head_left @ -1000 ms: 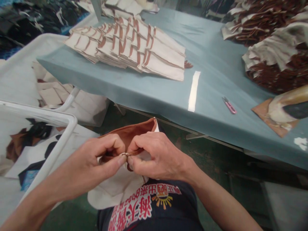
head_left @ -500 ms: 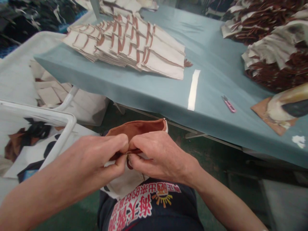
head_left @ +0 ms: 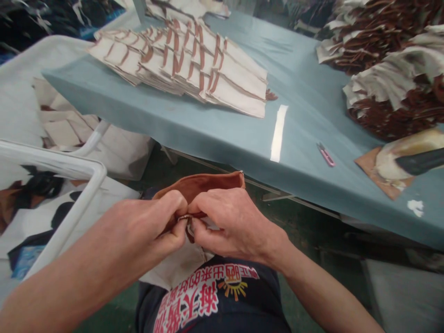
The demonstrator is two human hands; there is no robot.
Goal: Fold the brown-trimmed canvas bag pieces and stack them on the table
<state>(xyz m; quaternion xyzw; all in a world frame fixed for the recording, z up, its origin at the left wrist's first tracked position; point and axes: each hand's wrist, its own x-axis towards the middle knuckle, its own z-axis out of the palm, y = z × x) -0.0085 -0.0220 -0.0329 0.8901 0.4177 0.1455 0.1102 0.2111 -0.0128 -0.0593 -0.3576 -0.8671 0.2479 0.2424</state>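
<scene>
A fabric piece (head_left: 204, 181), brown on one face and off-white on the other, is held over my lap. My left hand (head_left: 152, 226) pinches its folded seam edge between thumb and forefinger. Right beside it, my right hand (head_left: 225, 222) pinches the same edge, the fingertips of both almost touching. A small bunched fold of the edge shows between the thumbs. The off-white part hangs below onto the dark apron (head_left: 222, 296) with red lettering. Much of the piece is hidden behind my hands.
On the blue-covered table (head_left: 301, 101) lie overlapping off-white pieces with brown edges (head_left: 187, 60), a white strip (head_left: 279, 134), pink thread snips (head_left: 326, 155) and a glue-smeared container (head_left: 391, 162). Brown-and-white bundles (head_left: 395, 88) are piled at right. White bins (head_left: 97, 171) with scraps stand at left.
My thumbs have spread slightly apart, and more of the folded edge shows between them. Both hands keep their pinch. The view has shifted a little.
</scene>
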